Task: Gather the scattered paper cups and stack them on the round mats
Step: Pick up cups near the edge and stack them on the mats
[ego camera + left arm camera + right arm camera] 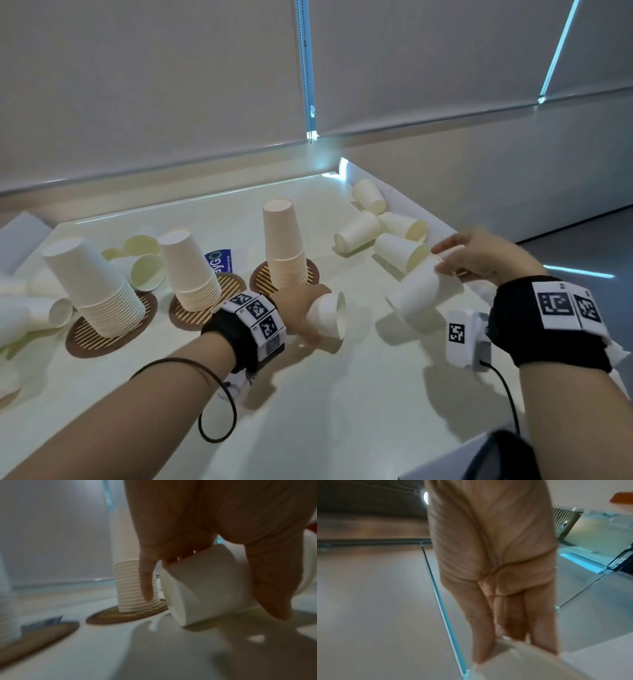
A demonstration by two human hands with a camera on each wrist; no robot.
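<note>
While the left hand (301, 301) curls its fingers and thumb around a single paper cup (329, 317) turned on its side, mouth to the right, just above the pale surface (308, 411), the right hand (479, 255) pinches the base end of another cup (423, 291) that hangs tilted in the air, mouth pointing down and to the left. From the left wrist view the held cup (205, 586) sits between thumb and fingers, with the nearest stack (133, 586) just behind the little finger. Beyond the left hand three stacks of upturned cups stand on round brown striped mats: a left stack (99, 291), a middle stack (190, 270) and a taller right stack (284, 246). Beyond the right hand, near the far right corner, loose cups (376, 222) lie on their sides, touching one another. More fallen cups (30, 308) crowd the left edge, and a blue label (219, 262) lies between the middle and right stacks.
</note>
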